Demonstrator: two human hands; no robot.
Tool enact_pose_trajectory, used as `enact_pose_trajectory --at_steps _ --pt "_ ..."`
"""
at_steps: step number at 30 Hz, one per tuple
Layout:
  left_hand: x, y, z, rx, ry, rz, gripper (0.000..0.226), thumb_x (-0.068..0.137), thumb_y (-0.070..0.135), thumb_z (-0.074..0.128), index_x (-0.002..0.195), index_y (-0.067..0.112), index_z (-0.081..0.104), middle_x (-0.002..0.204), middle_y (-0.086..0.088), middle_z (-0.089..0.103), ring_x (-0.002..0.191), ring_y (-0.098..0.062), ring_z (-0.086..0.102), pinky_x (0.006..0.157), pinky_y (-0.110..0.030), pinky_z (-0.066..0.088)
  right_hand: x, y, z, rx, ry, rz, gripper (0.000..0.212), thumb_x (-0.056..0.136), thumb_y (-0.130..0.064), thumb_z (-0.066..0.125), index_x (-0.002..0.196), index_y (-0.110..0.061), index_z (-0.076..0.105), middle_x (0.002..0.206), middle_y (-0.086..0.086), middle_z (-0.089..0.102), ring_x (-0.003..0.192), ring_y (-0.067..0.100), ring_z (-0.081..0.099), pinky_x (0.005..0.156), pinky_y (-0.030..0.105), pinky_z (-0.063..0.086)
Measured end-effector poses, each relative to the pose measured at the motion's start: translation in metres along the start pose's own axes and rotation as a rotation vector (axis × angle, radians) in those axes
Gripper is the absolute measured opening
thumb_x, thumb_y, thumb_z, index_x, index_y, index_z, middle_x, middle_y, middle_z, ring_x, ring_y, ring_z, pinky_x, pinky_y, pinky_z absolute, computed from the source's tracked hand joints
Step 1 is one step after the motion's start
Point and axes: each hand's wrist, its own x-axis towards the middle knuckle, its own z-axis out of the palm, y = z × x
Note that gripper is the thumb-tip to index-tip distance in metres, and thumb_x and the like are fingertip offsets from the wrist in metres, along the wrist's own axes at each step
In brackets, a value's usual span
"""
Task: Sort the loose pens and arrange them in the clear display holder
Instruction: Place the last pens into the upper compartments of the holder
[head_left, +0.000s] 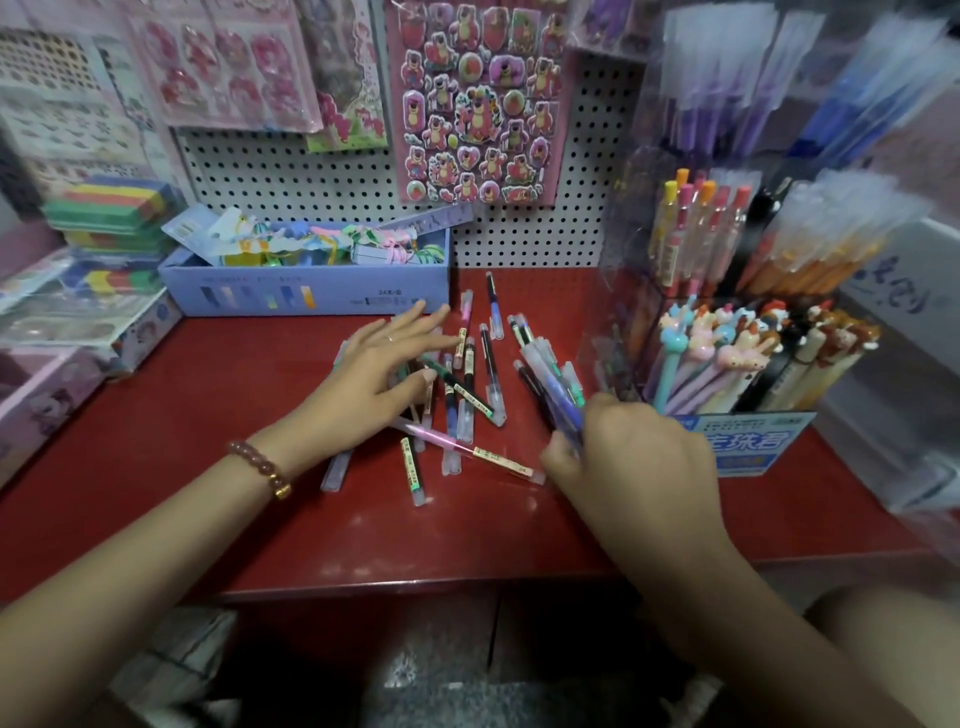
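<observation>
Several loose pens (470, 384) with clear caps lie scattered on the red shelf (260, 519). My left hand (384, 364) hovers over the left side of the pile with its fingers spread and straight, the thumb touching a pen. My right hand (623, 447) grips a bunch of pens (550, 384) that fan up and to the left from its fist. The clear display holder (628, 291) stands at the right, its tiers filled with upright pens.
A blue box (306, 286) of small goods sits at the back against the pegboard. Stacked boxes (78, 312) crowd the left. A box of animal-topped pens (748, 364) stands at the right front of the holder. Sticker sheets (478, 98) hang above.
</observation>
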Motion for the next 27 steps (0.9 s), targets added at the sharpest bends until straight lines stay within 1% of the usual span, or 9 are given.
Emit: enact_pose_trajectory --at_steps 2,5,9,11,15,19,22,24,27 --pt "0.001 0.017 -0.006 0.079 0.080 0.117 0.046 0.092 0.033 0.048 0.136 0.036 0.040 0.154 0.015 0.023 0.143 0.000 0.008 0.117 -0.036 0.006 -0.001 -0.001 -0.007 0.100 0.052 -0.009 0.029 0.088 -0.041 0.045 0.073 -0.017 0.041 0.057 -0.004 0.039 0.049 0.014 0.036 0.045 0.023 0.020" --pt "0.002 0.043 -0.011 0.199 0.150 0.287 0.057 0.090 0.038 0.049 0.143 0.028 0.033 0.156 0.007 0.020 0.145 -0.008 0.012 0.116 -0.034 0.011 -0.002 -0.002 -0.002 0.508 -0.041 0.026 0.027 0.078 -0.039 0.056 0.068 -0.014 0.055 0.052 -0.003 0.053 0.050 0.015 0.051 0.049 0.030 0.040" --pt "-0.004 0.050 -0.008 0.221 0.098 0.394 0.036 0.093 0.031 0.044 0.126 0.021 0.056 0.142 0.005 0.046 0.140 -0.011 0.028 0.114 -0.035 0.017 -0.003 -0.008 0.005 0.936 -0.181 -0.001 0.022 0.077 -0.028 0.058 0.064 -0.010 0.058 0.044 -0.007 0.046 0.041 0.008 0.043 0.045 0.025 0.040" --pt "-0.007 0.047 -0.007 0.168 0.093 0.382 0.028 0.095 0.028 0.043 0.110 0.019 0.064 0.120 0.008 0.063 0.127 -0.009 0.046 0.107 -0.034 0.029 -0.003 -0.008 0.007 1.030 -0.163 -0.028 0.027 0.084 -0.025 0.057 0.065 -0.006 0.055 0.047 -0.007 0.042 0.043 0.007 0.039 0.046 0.023 0.035" --pt "-0.013 0.054 -0.002 0.042 0.159 0.261 0.028 0.092 0.031 0.044 0.104 0.017 0.065 0.093 0.017 0.061 0.089 -0.006 0.059 0.078 -0.027 0.047 0.001 -0.007 0.007 1.328 -0.130 0.032 0.042 0.089 -0.047 0.033 0.084 -0.010 0.052 0.050 -0.004 0.043 0.044 0.007 0.033 0.045 0.017 0.030" --pt "-0.021 0.073 0.013 -0.368 0.155 0.042 0.017 0.093 0.024 0.051 0.104 0.020 0.064 0.085 0.019 0.070 0.083 0.003 0.065 0.074 -0.017 0.050 -0.001 -0.002 0.010 1.268 0.045 -0.046 0.033 0.094 -0.040 0.030 0.094 -0.019 0.056 0.059 -0.003 0.054 0.042 0.001 0.044 0.047 0.013 0.035" --pt "-0.025 0.092 0.025 -0.673 0.080 -0.035 0.021 0.096 0.006 0.047 0.097 0.019 0.064 0.086 0.012 0.071 0.079 -0.005 0.069 0.067 -0.021 0.055 -0.005 0.002 0.015 1.117 0.149 -0.115 0.034 0.093 -0.045 0.036 0.084 -0.022 0.059 0.087 -0.009 0.062 0.074 -0.001 0.060 0.066 0.019 0.043" --pt "-0.026 0.103 0.029 -0.780 0.068 -0.061 0.024 0.095 0.002 0.044 0.096 0.016 0.063 0.080 0.013 0.071 0.071 -0.001 0.067 0.059 -0.015 0.052 -0.006 0.003 0.014 0.999 0.222 -0.152 0.033 0.093 -0.043 0.036 0.078 -0.024 0.058 0.087 -0.011 0.054 0.084 -0.003 0.057 0.071 0.016 0.042" --pt "-0.026 0.113 0.030 -0.907 0.005 -0.055 0.019 0.098 0.010 0.043 0.101 0.013 0.062 0.075 0.010 0.069 0.069 -0.004 0.066 0.058 -0.016 0.049 -0.006 0.003 0.013 0.919 0.218 -0.178 0.049 0.092 -0.044 0.038 0.089 -0.003 0.063 0.087 0.006 0.057 0.084 0.016 0.058 0.075 0.040 0.048"
